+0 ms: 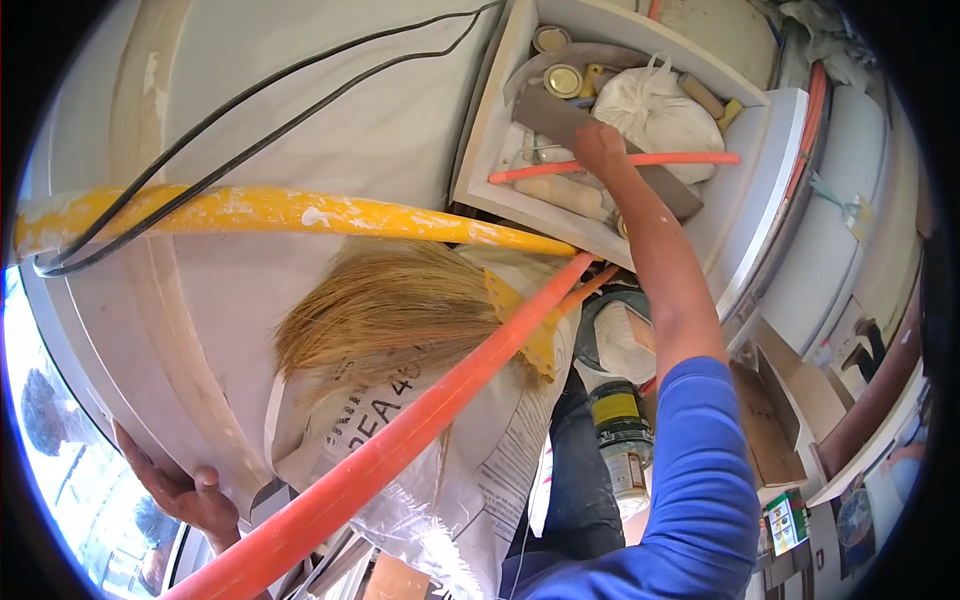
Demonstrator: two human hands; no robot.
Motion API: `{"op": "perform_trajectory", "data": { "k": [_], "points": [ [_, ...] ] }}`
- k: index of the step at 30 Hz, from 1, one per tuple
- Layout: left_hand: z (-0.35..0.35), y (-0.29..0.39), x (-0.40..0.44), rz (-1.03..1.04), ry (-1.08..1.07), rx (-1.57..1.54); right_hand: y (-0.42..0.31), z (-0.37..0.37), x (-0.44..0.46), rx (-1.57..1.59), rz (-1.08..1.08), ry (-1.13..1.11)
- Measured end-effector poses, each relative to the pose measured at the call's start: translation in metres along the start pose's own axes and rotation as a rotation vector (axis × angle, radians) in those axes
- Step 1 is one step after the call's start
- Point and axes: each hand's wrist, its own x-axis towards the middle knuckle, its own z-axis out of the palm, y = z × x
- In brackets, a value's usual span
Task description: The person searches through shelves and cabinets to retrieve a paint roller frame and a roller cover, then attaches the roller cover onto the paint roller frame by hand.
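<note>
My right hand (601, 148) reaches into a white open box (480, 165), fingers curled at the middle of a flat grey-brown board (548, 112). The board slants across the box and passes under my wrist; my fingertips are hidden. Near this hand lie a white tied plastic bag (650, 105), a round tin (563, 80) and a paint roller (565, 193). An orange pipe (690, 158) crosses behind my forearm. At the lower left, my left hand (195, 497) is open against the edge of the pale panel, its thumb raised.
A long orange pole (400, 450) and a paint-spattered yellow pole (300, 212) cross in front of me. A straw broom (390, 310) lies on a printed white sack (480, 440). Black cables (290, 75) hang over the yellow pole. Buckets (622, 425) stand beside my leg.
</note>
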Motion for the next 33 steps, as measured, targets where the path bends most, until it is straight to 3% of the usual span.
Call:
{"op": "perform_trajectory", "data": {
  "k": [4,7,10,13,16,19,22,25,28,31,33],
  "points": [
    [0.001,0.003,-0.001,-0.021,-0.014,0.002,-0.011,0.018,0.014,0.165,-0.188,0.019],
    [0.001,0.003,-0.001,-0.019,-0.001,0.030,-0.031,0.042,0.029,0.127,0.012,0.000],
    [-0.003,-0.002,-0.004,-0.033,0.014,0.051,-0.039,0.046,0.033,0.100,0.000,-0.013],
    [-0.005,-0.004,-0.005,-0.057,-0.001,0.048,-0.047,0.042,0.020,0.093,-0.082,0.267],
    [-0.006,-0.003,-0.004,-0.071,-0.014,0.043,-0.034,0.015,0.005,0.049,0.164,0.653],
    [0.000,0.004,-0.005,-0.091,0.002,0.015,-0.006,-0.008,-0.005,0.052,0.309,0.660],
    [-0.006,-0.005,-0.004,-0.044,-0.005,0.068,0.028,-0.011,-0.002,-0.023,-0.083,0.552],
    [-0.005,-0.004,-0.002,-0.021,0.012,0.105,0.038,-0.006,0.004,0.060,-0.289,0.271],
    [-0.003,-0.002,-0.002,-0.031,0.016,0.055,0.022,-0.015,-0.029,0.422,-0.317,0.017],
    [-0.001,-0.003,-0.003,-0.034,0.018,0.011,0.009,-0.023,-0.071,0.543,-0.277,-0.140],
    [-0.001,-0.003,-0.003,-0.024,0.020,-0.009,0.013,-0.001,-0.067,0.669,-0.141,-0.239]
  ]
}}
